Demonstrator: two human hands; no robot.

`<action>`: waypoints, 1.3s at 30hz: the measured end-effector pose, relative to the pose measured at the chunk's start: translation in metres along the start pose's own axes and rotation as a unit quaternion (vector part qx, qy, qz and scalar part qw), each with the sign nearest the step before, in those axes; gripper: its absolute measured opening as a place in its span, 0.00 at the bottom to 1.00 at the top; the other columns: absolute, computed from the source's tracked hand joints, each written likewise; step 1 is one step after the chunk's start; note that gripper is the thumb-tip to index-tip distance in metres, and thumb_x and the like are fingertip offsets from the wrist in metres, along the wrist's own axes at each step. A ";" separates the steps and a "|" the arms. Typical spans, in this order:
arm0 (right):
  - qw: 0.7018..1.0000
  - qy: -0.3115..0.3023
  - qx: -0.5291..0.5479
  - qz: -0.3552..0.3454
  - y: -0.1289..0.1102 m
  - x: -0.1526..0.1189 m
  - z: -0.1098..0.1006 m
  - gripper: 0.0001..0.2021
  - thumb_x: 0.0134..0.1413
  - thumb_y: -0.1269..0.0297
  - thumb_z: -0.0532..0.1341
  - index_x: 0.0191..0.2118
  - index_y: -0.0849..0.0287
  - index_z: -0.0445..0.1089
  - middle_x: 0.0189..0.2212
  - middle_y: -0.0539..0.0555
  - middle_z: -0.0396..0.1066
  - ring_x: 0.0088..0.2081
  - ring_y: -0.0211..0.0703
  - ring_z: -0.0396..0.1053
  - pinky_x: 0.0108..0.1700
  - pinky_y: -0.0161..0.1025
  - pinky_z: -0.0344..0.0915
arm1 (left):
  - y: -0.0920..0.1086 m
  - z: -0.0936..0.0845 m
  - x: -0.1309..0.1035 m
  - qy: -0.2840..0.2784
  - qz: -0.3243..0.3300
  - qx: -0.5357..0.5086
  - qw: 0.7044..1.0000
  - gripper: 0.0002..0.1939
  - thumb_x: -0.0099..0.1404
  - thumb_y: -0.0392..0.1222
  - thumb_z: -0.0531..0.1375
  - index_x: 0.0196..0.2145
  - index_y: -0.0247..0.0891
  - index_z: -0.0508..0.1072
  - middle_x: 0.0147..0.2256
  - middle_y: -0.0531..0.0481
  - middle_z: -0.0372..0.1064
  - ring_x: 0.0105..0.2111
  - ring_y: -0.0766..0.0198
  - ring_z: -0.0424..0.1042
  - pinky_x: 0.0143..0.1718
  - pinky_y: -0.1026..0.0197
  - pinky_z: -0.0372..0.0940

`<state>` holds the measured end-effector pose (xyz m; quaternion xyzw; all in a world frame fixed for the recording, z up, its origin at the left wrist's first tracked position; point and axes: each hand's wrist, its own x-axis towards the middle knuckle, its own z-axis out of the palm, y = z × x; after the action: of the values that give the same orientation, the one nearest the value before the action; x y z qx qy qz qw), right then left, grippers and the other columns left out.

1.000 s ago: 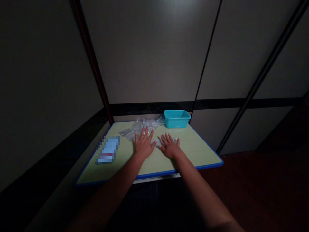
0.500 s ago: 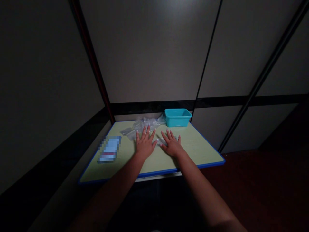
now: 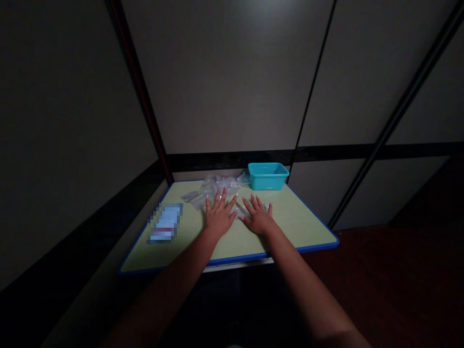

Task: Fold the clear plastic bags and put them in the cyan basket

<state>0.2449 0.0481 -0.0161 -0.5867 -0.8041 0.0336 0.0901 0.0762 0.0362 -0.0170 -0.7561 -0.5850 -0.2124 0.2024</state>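
Forearms (image 3: 190,263) reach forward. I see left hand (image 3: 217,218) and right hand (image 3: 261,221) palm-down, splayed, right over clear plastic piece (image 3: 238,212) on tabletop (image 3: 302,229).

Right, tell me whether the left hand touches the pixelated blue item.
Apart: the head view shows bare tabletop between the left hand and the pixelated blue item.

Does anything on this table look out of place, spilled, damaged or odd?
Mildly: the clear plastic pile beyond the left hand lies crumpled and untidy, left of the upright turquoise bin. The leftmost item appears oddly pixelated. No spill or damage shows.
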 end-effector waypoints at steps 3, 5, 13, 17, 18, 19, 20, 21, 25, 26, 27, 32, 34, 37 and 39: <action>1.000 0.006 0.005 -0.006 0.000 0.000 0.000 0.35 0.58 0.44 0.48 0.65 0.42 0.28 0.67 0.54 0.22 0.66 0.53 0.23 0.57 0.69 0.30 | 0.001 -0.001 0.000 0.004 0.005 -0.004 1.000 0.28 0.65 0.51 0.53 0.62 0.55 0.53 0.66 0.48 0.34 0.65 0.51 0.32 0.59 0.34 0.30; 1.000 0.015 0.006 -0.012 0.000 0.000 0.001 0.35 0.58 0.44 0.48 0.65 0.42 0.29 0.67 0.54 0.22 0.66 0.54 0.24 0.57 0.69 0.30 | 0.001 -0.001 0.000 0.002 0.011 -0.007 1.000 0.28 0.65 0.51 0.53 0.61 0.55 0.53 0.66 0.48 0.34 0.65 0.51 0.32 0.59 0.34 0.30; 0.969 0.154 0.190 0.011 0.006 0.009 0.003 0.24 0.63 0.56 0.41 0.60 0.54 0.57 0.63 0.57 0.50 0.64 0.49 0.44 0.60 0.58 0.42 | 0.002 -0.007 0.002 -0.021 0.112 -0.011 0.993 0.27 0.64 0.53 0.55 0.60 0.59 0.55 0.66 0.49 0.36 0.65 0.49 0.33 0.59 0.34 0.32; 0.883 0.237 0.405 -0.013 0.016 0.018 0.006 0.28 0.60 0.47 0.39 0.36 0.60 0.71 0.43 0.61 0.71 0.48 0.49 0.65 0.52 0.46 0.58 | 0.003 -0.010 0.002 -0.021 0.185 -0.010 0.982 0.29 0.63 0.54 0.55 0.61 0.59 0.53 0.66 0.50 0.38 0.64 0.48 0.36 0.59 0.33 0.32; 0.868 0.241 0.433 -0.010 0.018 0.020 0.007 0.30 0.59 0.45 0.38 0.32 0.60 0.70 0.37 0.60 0.72 0.43 0.48 0.68 0.48 0.45 0.61 | 0.003 -0.010 0.002 -0.017 0.189 -0.010 0.982 0.30 0.63 0.54 0.56 0.61 0.60 0.52 0.65 0.50 0.38 0.64 0.47 0.36 0.59 0.33 0.32; 0.861 0.241 0.449 -0.004 0.020 0.022 0.008 0.31 0.59 0.44 0.37 0.29 0.59 0.69 0.33 0.59 0.72 0.38 0.47 0.69 0.44 0.43 0.63 | 0.003 -0.010 0.002 -0.013 0.192 -0.010 0.981 0.30 0.63 0.54 0.56 0.61 0.60 0.52 0.65 0.50 0.39 0.64 0.47 0.37 0.58 0.33 0.33; 0.858 0.239 0.455 0.001 0.021 0.023 0.008 0.31 0.58 0.43 0.36 0.26 0.59 0.67 0.29 0.58 0.72 0.34 0.45 0.68 0.40 0.42 0.64 | 0.003 -0.010 0.002 -0.010 0.194 -0.011 0.981 0.30 0.63 0.54 0.56 0.61 0.60 0.51 0.65 0.50 0.39 0.64 0.47 0.37 0.58 0.32 0.33; 0.854 0.237 0.464 0.003 0.021 0.023 0.009 0.31 0.58 0.42 0.37 0.24 0.59 0.65 0.26 0.56 0.70 0.30 0.44 0.68 0.36 0.40 0.64 | 0.003 -0.010 0.002 -0.008 0.197 -0.013 0.980 0.30 0.63 0.54 0.56 0.61 0.60 0.52 0.65 0.50 0.39 0.64 0.47 0.37 0.58 0.32 0.33; 0.847 0.214 0.486 -0.008 0.018 0.020 0.009 0.28 0.56 0.40 0.43 0.18 0.57 0.60 0.16 0.49 0.62 0.22 0.38 0.61 0.27 0.35 0.58 | 0.002 -0.010 0.002 -0.005 0.202 -0.017 0.979 0.27 0.64 0.53 0.55 0.60 0.58 0.56 0.65 0.49 0.39 0.64 0.47 0.37 0.58 0.32 0.32; 0.849 0.207 0.486 -0.014 0.017 0.018 0.009 0.28 0.55 0.40 0.45 0.17 0.57 0.59 0.15 0.48 0.59 0.20 0.37 0.59 0.25 0.34 0.56 | 0.002 -0.011 0.002 -0.004 0.201 -0.018 0.979 0.26 0.64 0.53 0.54 0.59 0.57 0.57 0.65 0.49 0.40 0.64 0.47 0.38 0.58 0.32 0.32; 0.850 0.201 0.486 -0.019 0.016 0.017 0.008 0.27 0.54 0.41 0.48 0.16 0.57 0.58 0.14 0.46 0.57 0.19 0.35 0.56 0.24 0.34 0.53 | 0.002 -0.011 0.002 -0.004 0.201 -0.019 0.979 0.25 0.64 0.53 0.54 0.59 0.57 0.58 0.65 0.49 0.40 0.64 0.47 0.38 0.58 0.32 0.31; 0.853 0.188 0.487 -0.033 0.013 0.013 0.007 0.24 0.46 0.44 0.59 0.15 0.57 0.55 0.13 0.43 0.50 0.19 0.32 0.48 0.22 0.33 0.44 | 0.003 -0.013 0.002 -0.011 0.204 -0.025 0.979 0.22 0.64 0.51 0.55 0.57 0.53 0.63 0.65 0.49 0.40 0.64 0.47 0.38 0.58 0.32 0.31; 0.850 0.183 0.493 -0.034 0.013 0.013 0.006 0.24 0.45 0.45 0.60 0.14 0.57 0.54 0.13 0.43 0.49 0.19 0.32 0.47 0.22 0.33 0.43 | 0.003 -0.014 0.002 -0.012 0.205 -0.027 0.978 0.22 0.64 0.51 0.55 0.57 0.54 0.63 0.65 0.49 0.40 0.64 0.46 0.39 0.58 0.31 0.31; 0.842 0.172 0.510 -0.033 0.012 0.013 0.005 0.25 0.47 0.43 0.58 0.14 0.57 0.55 0.13 0.43 0.49 0.18 0.32 0.47 0.22 0.33 0.44 | 0.003 -0.014 0.002 -0.012 0.208 -0.030 0.978 0.24 0.65 0.51 0.55 0.58 0.55 0.60 0.65 0.48 0.40 0.64 0.46 0.38 0.58 0.31 0.30; 0.834 0.165 0.526 -0.031 0.012 0.013 0.003 0.26 0.48 0.41 0.56 0.14 0.57 0.57 0.12 0.44 0.51 0.18 0.33 0.48 0.21 0.33 0.46 | 0.003 -0.014 0.002 -0.011 0.209 -0.032 0.977 0.25 0.65 0.52 0.54 0.59 0.56 0.58 0.65 0.48 0.40 0.64 0.46 0.38 0.58 0.31 0.30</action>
<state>0.2513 0.0642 -0.0198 -0.4220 -0.6564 0.3515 0.5172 0.0781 0.0298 -0.0046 -0.8701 -0.4087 -0.1759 0.2118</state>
